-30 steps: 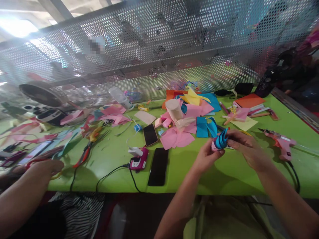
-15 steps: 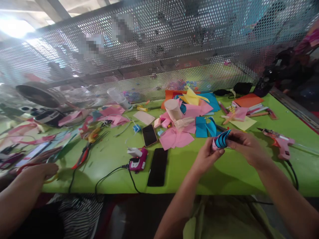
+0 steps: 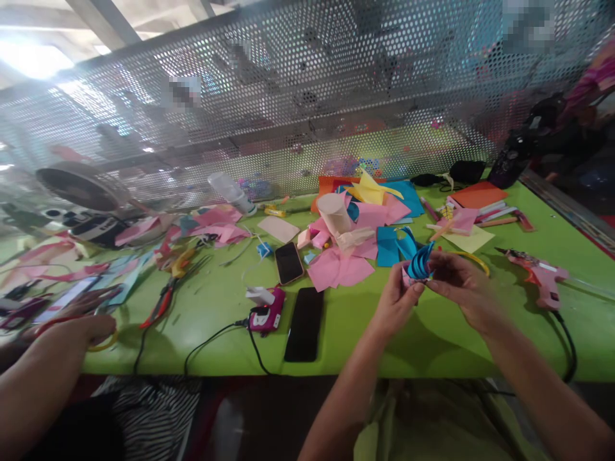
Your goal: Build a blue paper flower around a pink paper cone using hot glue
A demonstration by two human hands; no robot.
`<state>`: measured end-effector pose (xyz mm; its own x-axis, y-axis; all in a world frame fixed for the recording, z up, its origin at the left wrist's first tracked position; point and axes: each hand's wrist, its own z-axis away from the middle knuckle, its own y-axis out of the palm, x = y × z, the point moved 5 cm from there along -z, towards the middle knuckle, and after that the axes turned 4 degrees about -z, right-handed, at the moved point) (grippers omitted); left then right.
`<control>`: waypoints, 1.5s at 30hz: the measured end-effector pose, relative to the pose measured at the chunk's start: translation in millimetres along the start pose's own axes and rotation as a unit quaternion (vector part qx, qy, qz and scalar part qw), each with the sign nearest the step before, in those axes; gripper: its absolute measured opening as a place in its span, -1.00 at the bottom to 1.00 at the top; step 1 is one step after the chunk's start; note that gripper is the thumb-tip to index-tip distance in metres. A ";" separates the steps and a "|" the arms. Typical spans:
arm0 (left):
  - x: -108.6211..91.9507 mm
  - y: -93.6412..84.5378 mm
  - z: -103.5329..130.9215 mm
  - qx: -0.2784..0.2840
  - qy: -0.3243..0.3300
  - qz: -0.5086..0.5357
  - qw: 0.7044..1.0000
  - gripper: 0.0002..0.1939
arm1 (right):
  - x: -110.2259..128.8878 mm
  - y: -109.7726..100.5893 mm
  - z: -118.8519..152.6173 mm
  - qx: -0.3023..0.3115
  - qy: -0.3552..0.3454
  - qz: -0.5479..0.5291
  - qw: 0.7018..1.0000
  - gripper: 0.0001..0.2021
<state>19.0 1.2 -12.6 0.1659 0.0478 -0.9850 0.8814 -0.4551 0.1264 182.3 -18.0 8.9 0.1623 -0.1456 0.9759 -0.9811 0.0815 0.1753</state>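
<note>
My left hand (image 3: 400,296) is closed round the lower left part of a blue curled paper piece (image 3: 419,262), its thumb across the front. Pink paper (image 3: 408,276) shows at the base of the blue layers. On the other side, the fingers and thumb of my right hand (image 3: 459,282) pinch the piece's right edge. Just beyond my hands lie blue paper sheets (image 3: 387,246) and a pile of pink paper (image 3: 336,267). A yellow curved loop (image 3: 475,260) shows behind my right hand. The pink hot glue gun (image 3: 541,272) lies to the right.
On the green table (image 3: 216,346) are a black phone (image 3: 304,323), a smaller phone (image 3: 289,262), a magenta power adapter (image 3: 266,312) with cords, and red-handled pliers (image 3: 166,301). A co-worker's hand (image 3: 98,330) holds scissors at left. A perforated metal screen (image 3: 269,115) stands behind.
The blue paper piece has tipped more upright and shifted slightly left, its layers fanned. My right hand has turned a little, and the yellow loop behind it now shows.
</note>
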 end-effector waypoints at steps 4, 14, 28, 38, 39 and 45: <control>-0.5 -0.5 -0.3 -0.004 -0.001 0.000 1.000 -0.29 | -3.9 3.5 0.0 0.005 -0.023 0.005 1.000 -0.57; -7.4 -0.2 -0.8 -0.014 0.022 -0.006 1.000 -0.28 | -6.5 11.0 0.9 -0.016 0.000 -0.040 0.999 -0.59; -5.1 0.0 -4.1 -0.032 0.006 -0.015 0.999 -0.40 | 40.0 6.2 0.4 -0.013 -0.143 0.182 0.973 -0.84; 0.2 1.6 -6.6 -0.010 -0.004 0.019 1.000 -0.32 | 56.3 8.4 -16.6 0.060 -0.161 0.253 0.952 -0.66; 1.1 2.0 -6.7 -0.007 -0.009 0.028 1.000 -0.30 | 56.8 8.2 -17.5 0.064 -0.159 0.253 0.952 -0.66; 0.3 3.6 -6.0 0.006 -0.024 0.067 0.997 -0.29 | 62.0 9.1 -18.4 0.076 -0.151 0.246 0.954 -0.63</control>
<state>24.9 4.9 -11.7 0.2601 -0.0570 -0.9639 0.8474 -0.4651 0.2562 185.4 -8.2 73.4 -0.3380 -0.4052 0.8495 -0.9381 0.0723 -0.3388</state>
